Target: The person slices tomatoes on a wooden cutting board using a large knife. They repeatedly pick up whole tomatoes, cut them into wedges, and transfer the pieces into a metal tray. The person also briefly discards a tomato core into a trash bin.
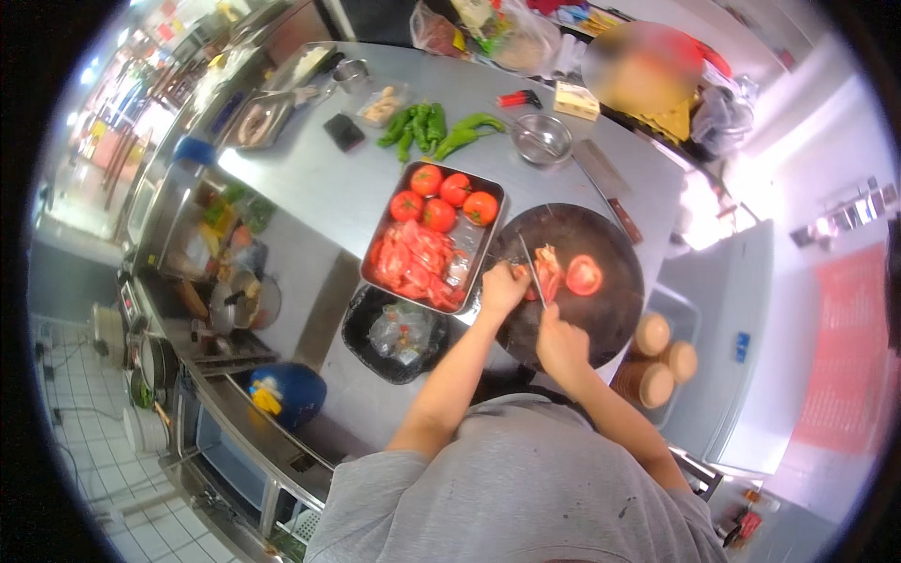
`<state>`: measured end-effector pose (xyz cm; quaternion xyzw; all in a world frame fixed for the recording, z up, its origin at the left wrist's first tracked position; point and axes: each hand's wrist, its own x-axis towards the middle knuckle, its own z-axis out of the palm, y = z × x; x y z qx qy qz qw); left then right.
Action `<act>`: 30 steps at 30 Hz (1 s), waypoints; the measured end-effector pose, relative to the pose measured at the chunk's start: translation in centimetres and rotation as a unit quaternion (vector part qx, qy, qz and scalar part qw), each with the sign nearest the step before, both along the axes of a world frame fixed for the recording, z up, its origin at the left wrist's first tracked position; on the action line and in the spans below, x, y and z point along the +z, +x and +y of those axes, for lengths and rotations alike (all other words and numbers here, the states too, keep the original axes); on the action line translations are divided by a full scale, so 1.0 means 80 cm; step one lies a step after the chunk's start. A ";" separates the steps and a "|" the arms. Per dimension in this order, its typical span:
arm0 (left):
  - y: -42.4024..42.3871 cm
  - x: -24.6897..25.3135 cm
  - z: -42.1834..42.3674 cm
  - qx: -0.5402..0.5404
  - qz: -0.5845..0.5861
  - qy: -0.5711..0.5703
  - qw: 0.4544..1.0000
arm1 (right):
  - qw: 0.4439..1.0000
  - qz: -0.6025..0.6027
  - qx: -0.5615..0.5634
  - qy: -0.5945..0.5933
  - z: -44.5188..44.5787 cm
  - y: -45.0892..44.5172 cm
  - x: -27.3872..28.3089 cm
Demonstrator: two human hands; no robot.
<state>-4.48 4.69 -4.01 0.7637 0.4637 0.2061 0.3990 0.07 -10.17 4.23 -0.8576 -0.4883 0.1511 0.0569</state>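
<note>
On a round dark chopping board (598, 331) my right hand (563, 345) grips a knife (532, 267), its blade pointing away from me. My left hand (504, 287) is at the board's left edge, fingers bent against a small piece of tomato beside the blade. Cut tomato pieces (547, 271) lie just right of the blade, and a tomato half (583, 274) rests farther right, cut face up. Left of the board, a metal tray (498, 232) holds several whole tomatoes (439, 214) at its far end and a heap of cut tomato (412, 260) at its near end.
Beyond the tray lie green peppers (426, 125), a metal bowl (541, 138) and a red-handled tool (517, 98). A cleaver (605, 169) lies past the board. A black bin (352, 352) with a plastic bag stands below the tray. Stacked tan containers (651, 383) are at right.
</note>
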 end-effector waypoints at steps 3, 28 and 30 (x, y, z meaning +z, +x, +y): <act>-0.003 0.004 0.003 -0.013 0.005 -0.010 1.000 | 0.999 -0.020 -0.019 0.047 0.043 0.012 -0.021; -0.006 0.011 0.013 -0.049 0.051 -0.107 0.992 | 0.997 0.046 -0.032 0.045 0.019 0.024 0.001; -0.005 0.010 0.012 -0.049 0.051 -0.112 0.991 | 0.997 0.044 -0.031 0.049 0.019 0.024 0.002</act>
